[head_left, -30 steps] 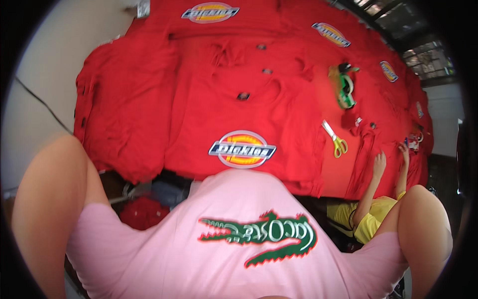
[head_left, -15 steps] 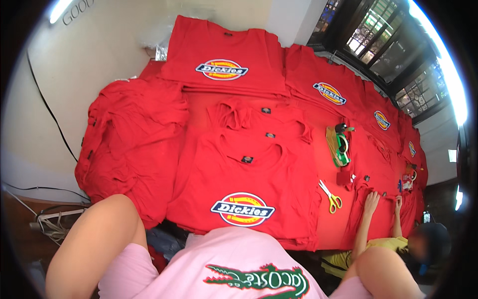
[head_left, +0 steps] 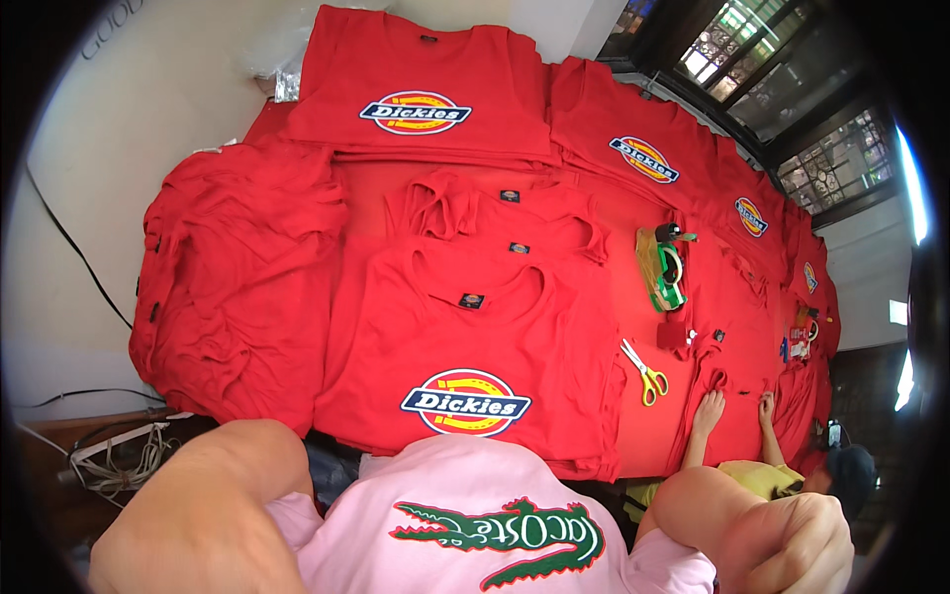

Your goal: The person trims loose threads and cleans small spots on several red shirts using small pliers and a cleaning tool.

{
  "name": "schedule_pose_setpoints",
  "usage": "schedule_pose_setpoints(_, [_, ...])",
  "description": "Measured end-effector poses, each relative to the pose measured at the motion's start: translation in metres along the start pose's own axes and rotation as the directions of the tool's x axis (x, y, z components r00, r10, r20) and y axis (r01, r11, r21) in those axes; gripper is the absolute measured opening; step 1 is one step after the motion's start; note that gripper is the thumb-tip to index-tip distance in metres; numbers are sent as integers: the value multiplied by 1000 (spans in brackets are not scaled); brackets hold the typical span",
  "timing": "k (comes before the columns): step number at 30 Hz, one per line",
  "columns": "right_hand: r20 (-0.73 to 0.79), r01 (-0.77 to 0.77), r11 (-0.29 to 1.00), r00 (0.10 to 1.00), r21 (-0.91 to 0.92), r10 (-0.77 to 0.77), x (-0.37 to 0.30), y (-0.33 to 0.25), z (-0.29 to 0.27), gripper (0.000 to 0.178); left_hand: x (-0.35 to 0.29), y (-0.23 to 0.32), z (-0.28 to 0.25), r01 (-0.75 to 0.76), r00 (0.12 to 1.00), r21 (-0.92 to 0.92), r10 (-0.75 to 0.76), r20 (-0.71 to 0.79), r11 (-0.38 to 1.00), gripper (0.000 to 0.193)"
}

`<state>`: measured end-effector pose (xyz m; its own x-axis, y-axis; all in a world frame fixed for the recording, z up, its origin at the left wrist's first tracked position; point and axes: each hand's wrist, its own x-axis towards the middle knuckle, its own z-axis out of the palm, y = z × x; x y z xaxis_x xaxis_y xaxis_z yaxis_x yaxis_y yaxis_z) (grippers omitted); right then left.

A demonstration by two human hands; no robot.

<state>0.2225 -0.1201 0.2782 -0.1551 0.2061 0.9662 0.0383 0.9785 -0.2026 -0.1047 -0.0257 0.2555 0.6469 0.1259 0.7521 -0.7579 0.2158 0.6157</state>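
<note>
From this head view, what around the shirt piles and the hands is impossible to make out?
- Left hand: out of the head view; only the forearm shows.
- Right hand: curled at the lower edge; contents hidden.
- Front red shirt: its hem is covered by the pink shirt.
- Far-right shirts: squeezed by fisheye, too small.

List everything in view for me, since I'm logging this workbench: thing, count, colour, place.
Red shirts: many, red with oval chest badges, spread and stacked over the table.
Crumpled shirt pile: one, red, table's left.
Scissors: one, yellow handles, right of the front shirt.
Tape rolls: a few, green and tan, centre-right.
Cables: one bundle, pale, lower left.
Co-worker's hands: two, on a shirt, right.
Pink shirt: one, worn, bottom centre.
Left arm: lower left, hand hidden.
Right hand: lower right, fingers curled, holding nothing visible.
</note>
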Motion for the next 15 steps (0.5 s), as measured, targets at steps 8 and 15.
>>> schedule_pose_setpoints(8, [69, -189, 973, 981, 131, 181, -8, 35, -1, 21, -17, -18, -23, 84, 962, -92, -57, 268, 992, 19])
schedule_pose_setpoints(15, [34, -782, 257, 335, 568, 942, -116, 133, 46, 24, -209, -108, -130, 574, 252, -31, -212, -944, 818, 36])
